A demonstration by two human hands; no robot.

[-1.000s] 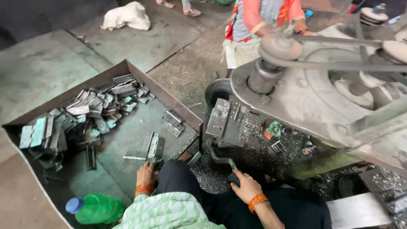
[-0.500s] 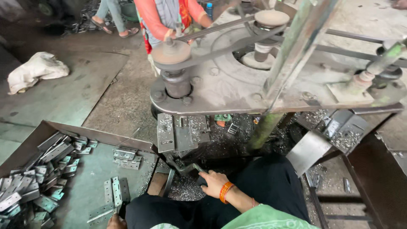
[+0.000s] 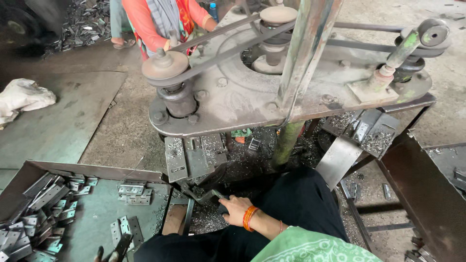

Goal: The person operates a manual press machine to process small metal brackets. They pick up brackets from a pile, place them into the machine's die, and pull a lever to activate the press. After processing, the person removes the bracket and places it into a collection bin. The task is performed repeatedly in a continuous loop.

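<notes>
Right hand (image 3: 236, 207): fingers curled around the end of a bent metal lever (image 3: 204, 196), just below the machine's front edge; orange bangles (image 3: 249, 218) on the wrist.
Left hand (image 3: 110, 255): only fingertips show at the bottom edge of the frame, touching a flat hinge plate (image 3: 122, 236) in the tray; cannot tell how far it is closed.
Lever: dark, angled, runs from the hand up toward the block under the machine plate.
Machine (image 3: 233, 97): heavy round steel plate with pulleys and a belt (image 3: 213, 53), green-stained post at centre front.
Work block (image 3: 194, 157): flat steel pieces at the machine's front edge, dusted with metal chips.
Tray (image 3: 92, 170): sheet-metal box on the floor, left of the person's knee; heap of hinge plates (image 3: 39, 208) in its left end, a few loose ones near its right wall.
Floor: chips and scrap under the machine.
Other person (image 3: 160, 19): stands beyond the machine's far edge, orange sleeves, one hand at the pulley.
White cloth bundle (image 3: 24, 97): on the floor, far left.
</notes>
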